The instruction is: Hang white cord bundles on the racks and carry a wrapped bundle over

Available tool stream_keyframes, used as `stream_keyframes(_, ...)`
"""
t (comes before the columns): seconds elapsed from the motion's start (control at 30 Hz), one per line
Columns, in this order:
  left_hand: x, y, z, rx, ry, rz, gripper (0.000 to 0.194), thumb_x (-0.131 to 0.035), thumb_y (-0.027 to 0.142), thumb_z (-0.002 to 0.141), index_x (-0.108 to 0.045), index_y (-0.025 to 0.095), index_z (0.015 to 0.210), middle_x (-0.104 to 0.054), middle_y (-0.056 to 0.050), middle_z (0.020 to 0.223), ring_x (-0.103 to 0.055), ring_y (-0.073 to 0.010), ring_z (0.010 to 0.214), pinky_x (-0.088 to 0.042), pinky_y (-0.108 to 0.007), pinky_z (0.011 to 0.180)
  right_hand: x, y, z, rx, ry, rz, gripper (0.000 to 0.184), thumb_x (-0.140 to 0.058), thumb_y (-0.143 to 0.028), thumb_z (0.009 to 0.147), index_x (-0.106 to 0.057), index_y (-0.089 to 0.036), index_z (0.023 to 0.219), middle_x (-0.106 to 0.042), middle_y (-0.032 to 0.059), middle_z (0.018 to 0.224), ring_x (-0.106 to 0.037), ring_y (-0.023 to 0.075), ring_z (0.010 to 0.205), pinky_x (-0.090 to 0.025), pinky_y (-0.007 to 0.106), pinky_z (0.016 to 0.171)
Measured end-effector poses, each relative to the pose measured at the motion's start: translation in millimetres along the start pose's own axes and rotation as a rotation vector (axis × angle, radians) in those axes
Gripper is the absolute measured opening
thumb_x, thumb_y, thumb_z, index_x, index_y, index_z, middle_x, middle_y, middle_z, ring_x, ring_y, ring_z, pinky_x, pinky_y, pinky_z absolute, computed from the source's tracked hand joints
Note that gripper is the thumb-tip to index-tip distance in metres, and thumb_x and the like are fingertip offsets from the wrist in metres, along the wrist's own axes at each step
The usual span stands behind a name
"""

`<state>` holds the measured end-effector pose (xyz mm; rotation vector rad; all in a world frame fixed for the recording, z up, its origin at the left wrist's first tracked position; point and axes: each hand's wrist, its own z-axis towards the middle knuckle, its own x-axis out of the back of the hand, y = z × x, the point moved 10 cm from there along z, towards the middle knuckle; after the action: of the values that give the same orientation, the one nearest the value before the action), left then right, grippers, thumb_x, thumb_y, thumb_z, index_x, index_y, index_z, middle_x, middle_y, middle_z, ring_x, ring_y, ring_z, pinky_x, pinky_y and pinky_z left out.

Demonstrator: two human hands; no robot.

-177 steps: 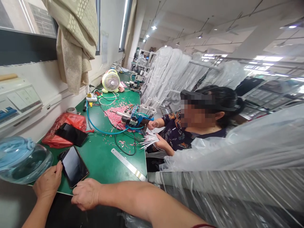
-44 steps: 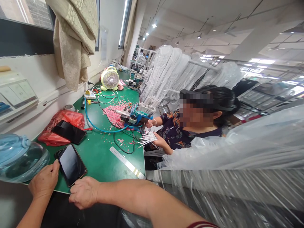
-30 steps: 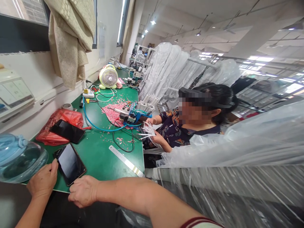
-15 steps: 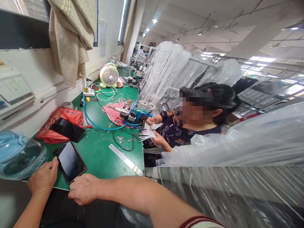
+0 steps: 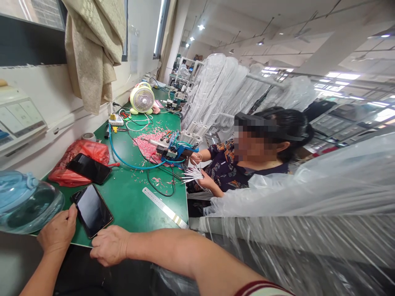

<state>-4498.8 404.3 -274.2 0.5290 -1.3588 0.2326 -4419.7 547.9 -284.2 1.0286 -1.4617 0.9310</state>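
Note:
A small dark tablet [image 5: 94, 210] with a pale reflection on its screen lies at the near edge of the green table. My left hand [image 5: 58, 230] is closed, its thumb and curled finger at the tablet's left edge. At the tablet's lower right corner my right hand [image 5: 110, 245] is closed too, with its fingers curled under and partly hidden. Above the tablet, a black phone [image 5: 89, 167] rests on a red plastic bag [image 5: 70, 176]. A clear blue jug [image 5: 29, 205] stands just left of my left hand.
A steel ruler [image 5: 163, 206] lies along the table's right side. Beyond it, a blue bench machine [image 5: 175, 150] sits among pink scraps [image 5: 146, 148], near a fan [image 5: 142, 98]. A co-worker [image 5: 222, 164] at the right holds white wires [image 5: 193, 174]. Plastic-wrapped bundles [image 5: 324, 185] hang nearby.
The whole view has shifted very slightly. Both my hands keep the same pose at the tablet. The co-worker's hands and wires have barely moved.

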Motion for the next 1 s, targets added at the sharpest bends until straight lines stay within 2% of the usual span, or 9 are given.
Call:
stream_keyframes(0.2,2.1,0,-1,0.031,-0.038,0.022,0.054,-0.022,0.053,0.089,-0.066,0.021,0.085,-0.065,-0.002,0.104,-0.055,-0.0186,0.07,-0.035,-0.029,0.06,-1,1,1,0.011,0.025,0.002,0.023,-0.047,-0.032,0.085,-0.065,-0.022,0.095,-0.059,-0.0023,0.091,-0.051,0.0139,0.089,-0.043,0.027,0.067)
stream_keyframes(0.37,10.6,5,-5,0.019,0.012,0.042,0.052,-0.024,0.05,0.09,-0.066,0.019,0.083,-0.066,-0.003,0.099,-0.055,-0.018,0.069,-0.034,-0.028,0.06,0,1,0,0.004,0.003,0.007,0.023,-0.046,-0.031,0.085,-0.065,-0.022,0.095,-0.059,-0.0019,0.092,-0.05,0.0141,0.09,-0.043,0.027,0.067)
stream_keyframes(0.7,-0.6,-1,-2,0.029,-0.042,-0.004,0.057,-0.019,0.054,0.088,-0.065,0.021,0.086,-0.064,-0.002,0.107,-0.057,-0.0201,0.076,-0.033,-0.029,0.061,-4,1,0,-0.007,-0.014,0.007,0.025,-0.044,-0.031,0.086,-0.064,-0.022,0.099,-0.058,-0.0021,0.094,-0.049,0.0145,0.092,-0.042,0.028,0.067)
stream_keyframes(0.8,4.1,1,-4,0.038,-0.049,0.0,0.056,-0.02,0.054,0.089,-0.065,0.021,0.089,-0.064,-0.002,0.106,-0.057,-0.0208,0.075,-0.034,-0.03,0.061,-8,3,2,-0.012,-0.004,0.001,0.023,-0.045,-0.032,0.085,-0.064,-0.022,0.094,-0.057,-0.0022,0.091,-0.049,0.0144,0.09,-0.042,0.027,0.066)
stream_keyframes(1.0,15.4,8,-9,0.024,0.017,0.031,0.053,-0.023,0.051,0.089,-0.066,0.019,0.085,-0.066,-0.004,0.098,-0.057,-0.0199,0.071,-0.035,-0.029,0.06,-6,3,3,-0.004,0.026,0.011,0.02,-0.048,-0.032,0.084,-0.064,-0.022,0.092,-0.058,-0.0021,0.089,-0.05,0.0145,0.089,-0.043,0.027,0.065)
